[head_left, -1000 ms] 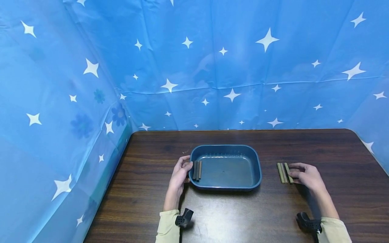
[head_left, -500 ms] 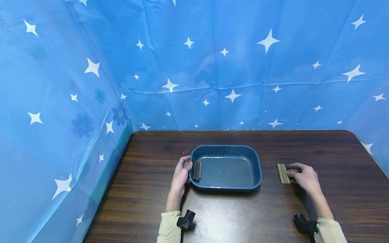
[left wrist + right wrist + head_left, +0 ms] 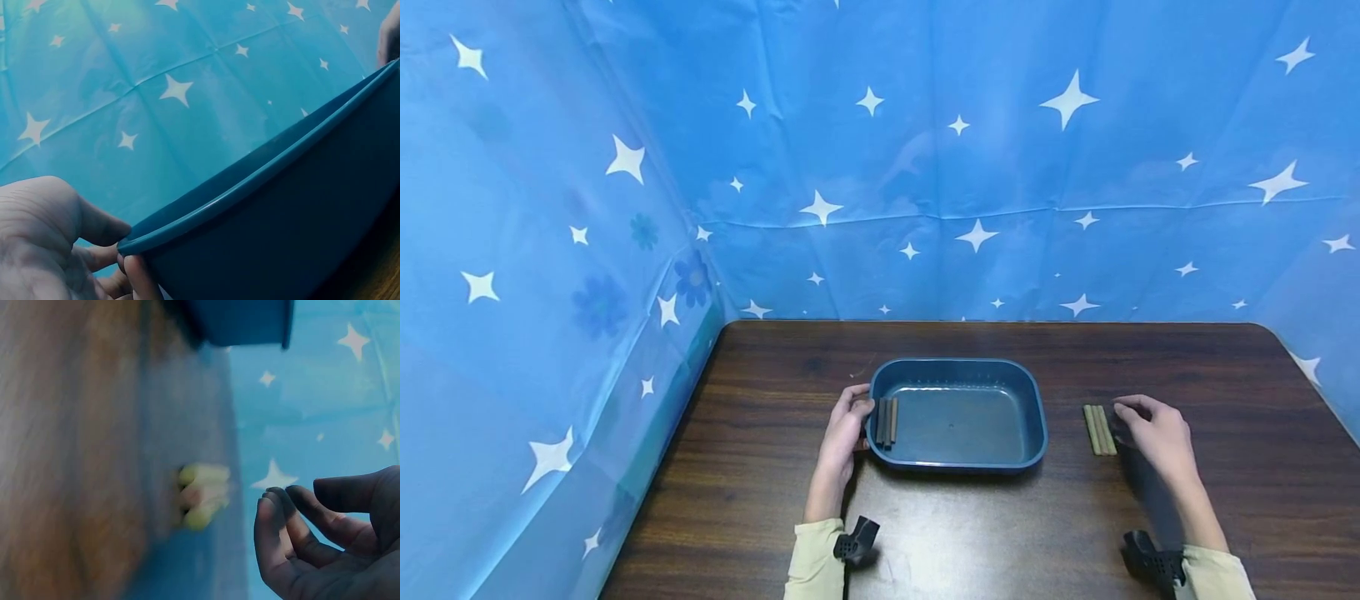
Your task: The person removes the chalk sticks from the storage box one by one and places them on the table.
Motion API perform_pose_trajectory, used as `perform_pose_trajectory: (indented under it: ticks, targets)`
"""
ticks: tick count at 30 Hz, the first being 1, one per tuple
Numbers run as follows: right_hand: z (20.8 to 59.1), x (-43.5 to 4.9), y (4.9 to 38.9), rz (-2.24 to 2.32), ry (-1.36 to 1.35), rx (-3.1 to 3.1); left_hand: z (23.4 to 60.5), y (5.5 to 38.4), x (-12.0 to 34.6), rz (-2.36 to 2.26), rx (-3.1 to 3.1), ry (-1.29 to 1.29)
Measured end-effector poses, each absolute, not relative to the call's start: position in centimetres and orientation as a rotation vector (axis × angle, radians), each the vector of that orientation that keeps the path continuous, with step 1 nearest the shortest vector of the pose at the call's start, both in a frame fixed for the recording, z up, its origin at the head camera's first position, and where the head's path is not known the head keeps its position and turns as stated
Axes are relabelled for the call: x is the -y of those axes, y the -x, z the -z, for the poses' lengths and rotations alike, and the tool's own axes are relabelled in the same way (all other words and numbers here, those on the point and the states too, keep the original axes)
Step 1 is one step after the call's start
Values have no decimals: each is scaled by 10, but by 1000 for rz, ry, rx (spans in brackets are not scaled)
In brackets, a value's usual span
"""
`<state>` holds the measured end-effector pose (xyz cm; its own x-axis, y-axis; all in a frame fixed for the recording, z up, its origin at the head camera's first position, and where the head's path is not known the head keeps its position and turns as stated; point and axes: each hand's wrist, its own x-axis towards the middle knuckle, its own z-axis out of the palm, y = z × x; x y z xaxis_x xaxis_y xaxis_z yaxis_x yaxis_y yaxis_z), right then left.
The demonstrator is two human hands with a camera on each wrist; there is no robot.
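Dark wooden table (image 3: 970, 533). On it, blue tub (image 3: 962, 425); left hand (image 3: 844, 427) pinches its left rim. Right hand (image 3: 1159, 435) loosely bent, thumb apart from fingertips, just right of light-green sticks (image 3: 1100, 430) lying side by side. Darker sticks (image 3: 887, 423) inside tub, left end.

White glare on the tabletop (image 3: 940, 542)

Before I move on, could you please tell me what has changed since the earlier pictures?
The rightmost green stick has moved left, up to the other two sticks; the right-hand grip has let it go and drawn slightly right. The left-hand grip still holds the blue container, and the three darker sticks inside it stayed put.
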<state>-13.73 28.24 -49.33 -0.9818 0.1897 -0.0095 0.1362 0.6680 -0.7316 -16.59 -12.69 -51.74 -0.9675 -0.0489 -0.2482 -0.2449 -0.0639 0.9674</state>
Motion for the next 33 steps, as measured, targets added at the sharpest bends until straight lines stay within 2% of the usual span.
perform_pose_trajectory:
  ticks: [6,12,22,30,33]
  targets:
    - [474,-262,138,-1239,175,2772,517,167,129,-2201,-2012,335]
    - [461,-244,136,-1458,104,2703,518,167,127,-2196,-2023,364]
    - [457,-215,139,-1641,28,2618,515,167,129,-2205,-2002,358]
    - [455,-189,140,-1714,-12,2619,488,155,126,-2196,-2014,336]
    - [456,-180,142,-1752,-46,2605,491,156,126,-2201,-2014,334]
